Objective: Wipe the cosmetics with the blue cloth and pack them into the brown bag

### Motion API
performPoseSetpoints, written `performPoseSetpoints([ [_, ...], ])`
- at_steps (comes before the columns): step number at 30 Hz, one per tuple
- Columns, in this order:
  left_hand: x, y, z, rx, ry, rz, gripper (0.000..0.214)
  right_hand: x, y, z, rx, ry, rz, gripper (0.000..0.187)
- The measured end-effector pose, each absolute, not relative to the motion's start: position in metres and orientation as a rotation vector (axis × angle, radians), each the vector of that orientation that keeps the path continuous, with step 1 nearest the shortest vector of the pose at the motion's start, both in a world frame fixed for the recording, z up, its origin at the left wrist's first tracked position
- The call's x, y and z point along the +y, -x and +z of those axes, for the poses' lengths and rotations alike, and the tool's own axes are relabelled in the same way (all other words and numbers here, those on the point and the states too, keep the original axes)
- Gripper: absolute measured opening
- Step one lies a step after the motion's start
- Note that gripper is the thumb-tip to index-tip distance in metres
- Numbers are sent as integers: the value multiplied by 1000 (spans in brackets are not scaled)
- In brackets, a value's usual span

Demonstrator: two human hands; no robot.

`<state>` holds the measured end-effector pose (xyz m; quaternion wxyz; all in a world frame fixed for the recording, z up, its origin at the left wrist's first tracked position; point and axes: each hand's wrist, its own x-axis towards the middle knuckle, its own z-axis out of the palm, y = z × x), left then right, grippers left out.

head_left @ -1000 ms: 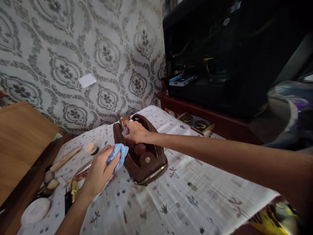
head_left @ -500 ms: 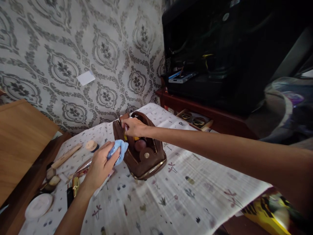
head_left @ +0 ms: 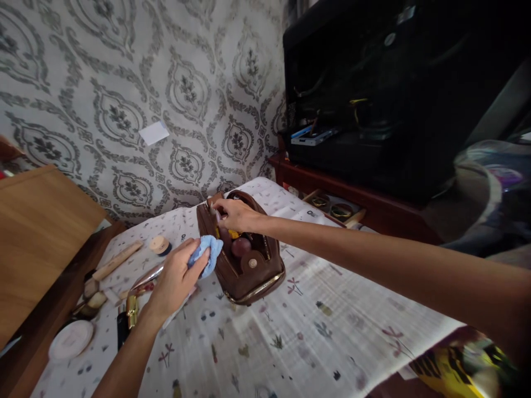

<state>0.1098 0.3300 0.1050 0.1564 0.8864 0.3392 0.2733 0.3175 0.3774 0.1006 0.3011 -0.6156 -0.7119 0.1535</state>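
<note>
A crumpled light blue cloth [head_left: 211, 255] is bunched in my left hand [head_left: 175, 276], its fingers closed around it just left of the bag. The brown makeup bag [head_left: 254, 287] lies unzipped on the patterned sheet, its gold zipper toward me. Over the bag's far opening, my right hand [head_left: 237, 215] has its fingers pinched together at a small pale lilac item, too hidden to name. Inside the bag, a round mauve object [head_left: 240, 247] and something yellow [head_left: 233, 234] show below that hand.
Makeup brushes [head_left: 93, 303], a wooden-coloured stick [head_left: 118, 260], a small jar [head_left: 160, 245], a gold tube [head_left: 131, 310] and a round white compact [head_left: 71, 339] lie at left. Behind them stands a wooden panel [head_left: 50, 221]. At right is a television [head_left: 373, 83] above an open drawer [head_left: 332, 209].
The view has shifted slightly, moving everything a little to the right. My left hand still grips the cloth; my right hand stays at the bag's opening with fingers pinched.
</note>
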Motion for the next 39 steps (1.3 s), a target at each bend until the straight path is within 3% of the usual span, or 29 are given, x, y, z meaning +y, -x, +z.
performPoseSetpoints([
  [9,321,-104,104,999,-2498,878,30,347,-313,112,-1814,1668,346,14],
  [11,317,-100,100,1061,-2446,936,30,338,-306,111,-1776,1720,527,7],
  [13,314,-95,95,1144,-2376,982,31,331,-299,112,-1667,1728,861,22],
  [15,310,-89,88,1206,-2326,995,32,326,-293,114,-1469,1600,1144,21],
  [17,306,-83,81,1231,-2307,996,32,323,-290,118,-1279,1353,1271,4],
  [20,302,-73,69,1236,-2293,987,32,321,-287,121,-1101,1104,1335,17],
  [24,299,-62,56,1221,-2258,980,29,327,-279,119,-999,1263,1282,13],
  [29,294,-53,44,1254,-2195,946,32,343,-265,111,-1025,1346,1211,34],
  [34,292,-35,31,1312,-2136,911,35,340,-271,114,-1089,1429,1080,34],
  [39,297,-12,15,1405,-2034,1006,39,288,-261,109,-1517,1210,500,21],
])
